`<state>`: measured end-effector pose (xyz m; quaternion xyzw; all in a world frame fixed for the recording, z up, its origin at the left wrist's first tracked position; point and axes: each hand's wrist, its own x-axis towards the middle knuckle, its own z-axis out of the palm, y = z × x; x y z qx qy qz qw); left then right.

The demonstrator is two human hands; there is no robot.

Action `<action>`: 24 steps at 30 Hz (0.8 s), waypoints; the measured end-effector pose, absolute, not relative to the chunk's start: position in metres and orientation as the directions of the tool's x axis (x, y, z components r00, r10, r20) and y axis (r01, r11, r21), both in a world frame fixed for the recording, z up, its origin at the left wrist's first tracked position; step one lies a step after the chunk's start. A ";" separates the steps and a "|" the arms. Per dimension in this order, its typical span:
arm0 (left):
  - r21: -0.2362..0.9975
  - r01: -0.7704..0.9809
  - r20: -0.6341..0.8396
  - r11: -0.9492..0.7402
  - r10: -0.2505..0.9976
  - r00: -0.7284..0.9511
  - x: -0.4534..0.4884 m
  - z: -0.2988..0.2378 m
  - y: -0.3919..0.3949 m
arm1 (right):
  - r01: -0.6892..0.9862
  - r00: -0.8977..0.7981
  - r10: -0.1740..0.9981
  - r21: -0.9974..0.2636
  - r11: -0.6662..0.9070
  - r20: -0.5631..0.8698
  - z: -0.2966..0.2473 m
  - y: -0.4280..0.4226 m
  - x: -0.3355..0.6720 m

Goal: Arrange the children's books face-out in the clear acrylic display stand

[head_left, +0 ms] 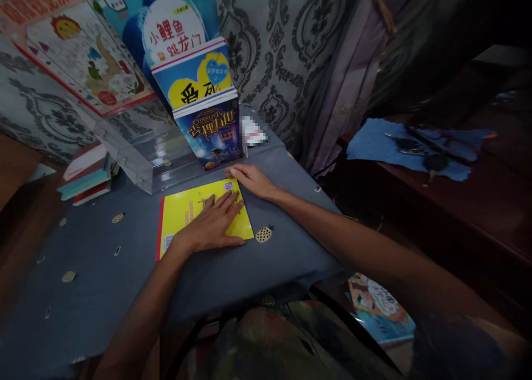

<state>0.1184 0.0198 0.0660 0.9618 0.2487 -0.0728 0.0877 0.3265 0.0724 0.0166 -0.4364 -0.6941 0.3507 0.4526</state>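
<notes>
A yellow book (178, 216) with a red spine edge lies flat on the grey cloth-covered table, its printed side with a barcode and a QR square facing up. Spread across the right half of this book is my left hand (214, 222), palm down with its fingers apart. My right hand (251, 180) rests at the book's far right corner, fingers curled together; whether anything is between them is hidden. Just beyond that hand stands a dark blue book (214, 133) with gold lettering, the front one in a clear stepped display rack (137, 161).
Taller picture books (174, 25) stand in the rack behind. A small book stack (89, 169) sits at the left. To the right, a blue cloth (374, 144) holds keys and other items on a dark red surface. More books (382, 308) lie below the table edge.
</notes>
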 end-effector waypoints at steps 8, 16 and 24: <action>0.089 0.479 -0.119 -0.873 0.468 0.876 0.123 0.060 0.019 | 0.302 -0.183 0.917 -0.867 0.396 0.355 0.017 0.075 0.328; 0.050 0.519 -0.083 -0.853 0.514 0.854 0.131 0.054 0.019 | 0.331 -0.197 0.908 -0.847 0.416 0.369 0.018 0.076 0.328; 0.044 0.555 -0.056 -0.830 0.553 0.831 0.134 0.047 0.025 | 0.332 -0.196 0.908 -0.847 0.416 0.370 0.017 0.076 0.329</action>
